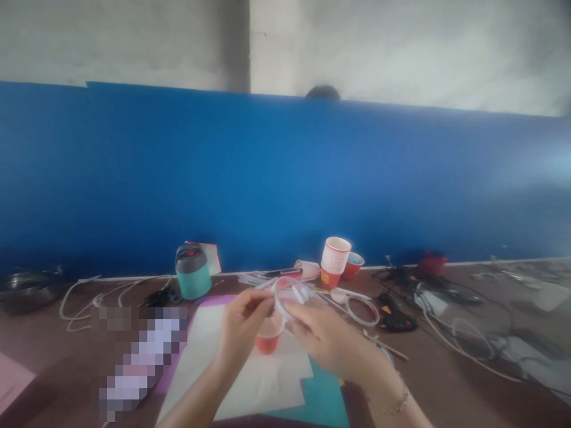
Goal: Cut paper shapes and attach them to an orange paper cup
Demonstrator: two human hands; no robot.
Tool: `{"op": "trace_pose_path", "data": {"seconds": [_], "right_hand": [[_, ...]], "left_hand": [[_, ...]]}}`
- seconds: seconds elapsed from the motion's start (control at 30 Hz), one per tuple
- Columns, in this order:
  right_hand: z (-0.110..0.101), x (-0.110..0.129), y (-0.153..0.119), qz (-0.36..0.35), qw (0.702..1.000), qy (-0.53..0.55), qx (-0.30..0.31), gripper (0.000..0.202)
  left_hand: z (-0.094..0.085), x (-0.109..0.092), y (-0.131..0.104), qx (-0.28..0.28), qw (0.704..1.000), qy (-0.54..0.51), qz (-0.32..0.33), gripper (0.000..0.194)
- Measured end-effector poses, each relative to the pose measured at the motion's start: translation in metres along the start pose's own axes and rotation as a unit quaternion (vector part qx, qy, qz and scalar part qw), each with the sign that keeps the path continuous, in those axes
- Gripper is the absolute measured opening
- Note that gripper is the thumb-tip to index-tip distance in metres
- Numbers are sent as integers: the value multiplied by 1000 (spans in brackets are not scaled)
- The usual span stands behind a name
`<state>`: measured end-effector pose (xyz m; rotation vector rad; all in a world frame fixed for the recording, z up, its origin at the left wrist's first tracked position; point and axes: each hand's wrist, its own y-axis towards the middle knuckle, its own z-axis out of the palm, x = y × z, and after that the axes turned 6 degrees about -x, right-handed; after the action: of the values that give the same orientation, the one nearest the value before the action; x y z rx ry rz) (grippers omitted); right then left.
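A coil of clear plastic tubing is held up in front of me, its loop spanning both hands. My left hand pinches at the left side of the loop, fingers closed. My right hand, with a bracelet at its wrist, is closed round the tubing's right side. Just below and between the hands stands a red paper cup, its rim partly hidden by my fingers. The cup rests on a white sheet of paper, which lies over teal and purple sheets.
Behind stand stacked paper cups, another red cup and a teal jar with a dark lid. A black glue gun, sticks and tangled cables lie right. A metal pot sits far left, before a blue partition.
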<state>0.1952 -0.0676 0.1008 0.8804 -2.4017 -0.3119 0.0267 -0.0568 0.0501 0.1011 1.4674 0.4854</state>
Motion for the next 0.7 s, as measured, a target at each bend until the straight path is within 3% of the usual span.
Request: {"op": "trace_pose_path", "data": {"seconds": [0.3, 0.57, 0.7], "right_hand": [[-1, 7, 3, -20, 999, 11, -28, 24], [1, 8, 3, -27, 999, 4, -45, 28], [0, 8, 3, -22, 999, 5, -38, 24]], "left_hand": [[3, 14, -6, -22, 999, 24, 21, 11], [2, 10, -5, 5, 999, 16, 45, 5], [2, 12, -7, -4, 999, 26, 40, 17]]}}
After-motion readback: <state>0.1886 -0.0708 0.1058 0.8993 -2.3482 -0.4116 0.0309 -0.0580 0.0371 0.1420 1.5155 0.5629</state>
